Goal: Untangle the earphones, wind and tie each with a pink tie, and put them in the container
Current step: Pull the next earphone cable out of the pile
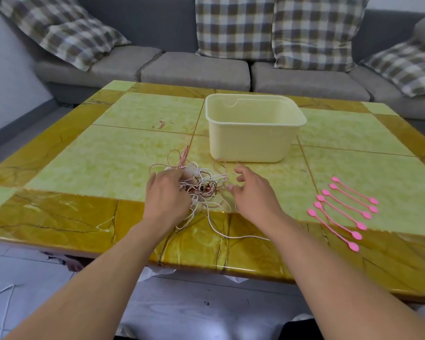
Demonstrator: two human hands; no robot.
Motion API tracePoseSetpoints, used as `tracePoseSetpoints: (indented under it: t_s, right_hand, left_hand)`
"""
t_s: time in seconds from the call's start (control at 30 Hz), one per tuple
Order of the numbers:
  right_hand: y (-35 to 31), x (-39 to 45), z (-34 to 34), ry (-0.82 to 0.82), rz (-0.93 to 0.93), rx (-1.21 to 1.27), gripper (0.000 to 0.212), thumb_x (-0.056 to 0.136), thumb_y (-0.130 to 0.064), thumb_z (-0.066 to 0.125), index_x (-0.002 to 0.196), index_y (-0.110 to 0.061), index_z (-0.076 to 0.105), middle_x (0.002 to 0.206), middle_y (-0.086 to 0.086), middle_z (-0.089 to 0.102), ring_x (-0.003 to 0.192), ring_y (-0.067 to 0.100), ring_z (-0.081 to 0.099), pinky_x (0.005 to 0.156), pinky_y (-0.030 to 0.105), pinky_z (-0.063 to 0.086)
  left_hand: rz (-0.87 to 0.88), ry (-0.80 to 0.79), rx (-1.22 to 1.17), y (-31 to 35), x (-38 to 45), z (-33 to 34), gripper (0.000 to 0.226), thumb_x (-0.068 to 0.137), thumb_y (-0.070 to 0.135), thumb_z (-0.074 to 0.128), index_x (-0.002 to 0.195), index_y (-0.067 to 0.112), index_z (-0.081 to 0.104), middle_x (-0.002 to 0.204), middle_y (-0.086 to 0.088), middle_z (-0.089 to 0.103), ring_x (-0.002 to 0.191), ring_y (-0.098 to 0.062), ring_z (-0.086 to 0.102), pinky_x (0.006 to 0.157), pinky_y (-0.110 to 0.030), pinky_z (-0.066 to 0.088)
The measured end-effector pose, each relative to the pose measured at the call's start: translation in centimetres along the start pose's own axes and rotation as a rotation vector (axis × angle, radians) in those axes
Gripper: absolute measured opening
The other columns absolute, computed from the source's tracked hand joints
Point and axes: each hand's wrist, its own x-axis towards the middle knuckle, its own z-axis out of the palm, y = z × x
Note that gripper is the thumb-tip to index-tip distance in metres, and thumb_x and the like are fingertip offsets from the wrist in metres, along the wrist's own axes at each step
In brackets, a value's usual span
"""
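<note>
A tangle of white, pink and dark red earphone cords [206,186] lies on the table's middle, just in front of a cream plastic container [253,141] that stands empty. My left hand [167,195] lies on the left side of the tangle with its fingers curled into the cords. My right hand [253,187] hovers at the tangle's right edge, fingers spread and relaxed, fingertips near a white cord. Several pink ties [343,212] lie side by side on the table to the right.
The table [84,168] has a glossy green and amber stone top. A grey sofa [196,69] with checked cushions runs behind it. A white cord [3,298] lies on the floor at lower left. One earphone cord trails toward the table's near edge.
</note>
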Motion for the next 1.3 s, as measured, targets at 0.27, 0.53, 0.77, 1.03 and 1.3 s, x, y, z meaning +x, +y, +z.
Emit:
tracePoseSetpoints:
  t_s: [0.27, 0.53, 0.77, 1.03, 1.3]
  right_hand:
    - [-1.1, 1.3, -0.6, 0.042, -0.033, 0.054, 0.029, 0.098, -0.044, 0.062, 0.074, -0.031, 0.071, 0.075, -0.006, 0.074, 0.062, 0.01, 0.063, 0.06, 0.032, 0.048]
    - [-3.0, -0.6, -2.8, 0.461, -0.218, 0.662, 0.011, 0.099, -0.03, 0.066, 0.097, -0.029, 0.076, 0.093, -0.013, 0.075, 0.089, -0.003, 0.069, 0.078, 0.01, 0.048]
    - [-2.3, -0.8, -5.7, 0.388, 0.08, 1.534, 0.021, 0.109, -0.017, 0.042, 0.094, -0.014, 0.057, 0.071, 0.004, 0.069, 0.072, 0.024, 0.071, 0.071, 0.033, 0.058]
    - [1.2, -1.0, -6.6, 0.227, 0.097, 0.737, 0.022, 0.104, -0.017, 0.052, 0.09, -0.023, 0.069, 0.057, -0.004, 0.048, 0.047, 0.011, 0.034, 0.047, 0.026, 0.023]
    - [2.3, -1.7, -4.9, -0.265, 0.078, -0.066, 0.036, 0.072, -0.054, 0.086, 0.093, -0.028, 0.073, 0.069, -0.009, 0.063, 0.059, 0.007, 0.055, 0.052, 0.025, 0.036]
  left_hand:
    - [0.178, 0.25, -0.052, 0.0, 0.2, -0.1, 0.025, 0.088, 0.029, 0.07, 0.112, 0.024, 0.064, 0.112, 0.014, 0.063, 0.122, -0.014, 0.052, 0.123, -0.043, 0.021]
    - [0.071, -0.109, 0.236, -1.3, 0.1, 1.2, 0.089, 0.084, 0.053, 0.073, 0.156, 0.03, 0.025, 0.158, 0.003, 0.037, 0.15, -0.023, 0.023, 0.125, -0.049, 0.011]
    - [-0.043, -0.029, 0.325, -1.2, 0.1, 0.6, 0.077, 0.092, 0.025, 0.063, 0.157, 0.025, 0.021, 0.157, 0.0, 0.039, 0.15, -0.024, 0.023, 0.125, -0.053, 0.007]
    - [-0.138, 0.069, 0.365, -2.3, 0.6, -0.8, 0.088, 0.084, 0.015, 0.071, 0.157, 0.021, 0.022, 0.155, -0.006, 0.04, 0.151, -0.028, 0.021, 0.123, -0.057, 0.007]
    - [0.108, 0.099, 0.051, -0.8, 0.4, -0.7, 0.055, 0.064, -0.01, 0.061, 0.103, 0.026, 0.047, 0.139, -0.002, 0.055, 0.147, -0.025, 0.03, 0.126, -0.047, 0.002]
